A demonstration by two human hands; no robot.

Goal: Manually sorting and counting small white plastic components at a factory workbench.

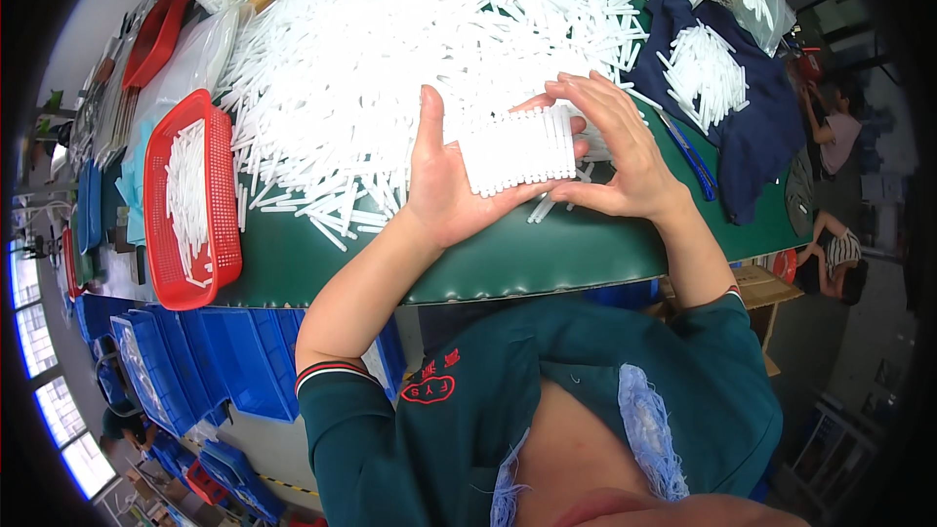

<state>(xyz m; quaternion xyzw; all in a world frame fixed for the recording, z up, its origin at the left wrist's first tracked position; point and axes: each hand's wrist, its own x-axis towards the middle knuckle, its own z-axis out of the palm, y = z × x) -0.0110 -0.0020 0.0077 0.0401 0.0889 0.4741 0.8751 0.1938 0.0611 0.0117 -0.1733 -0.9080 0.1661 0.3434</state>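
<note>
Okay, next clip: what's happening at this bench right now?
A person sits at a green padded table heaped with a big pile of thin white plastic sticks. Both hands hold a neat flat row of white sticks just above the table edge: the left hand supports it from below and the side, and the right hand pinches its far end. A red plastic basket with more sticks sits to the left, and a smaller stick pile lies on a dark blue cloth to the right.

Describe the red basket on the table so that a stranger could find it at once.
Start at the green table covered by a big heap of white sticks. Go to the heap's left edge, near the table's front corner. There sits the red basket, a mesh tray with white sticks inside, unlike the solid blue bins below.
</note>
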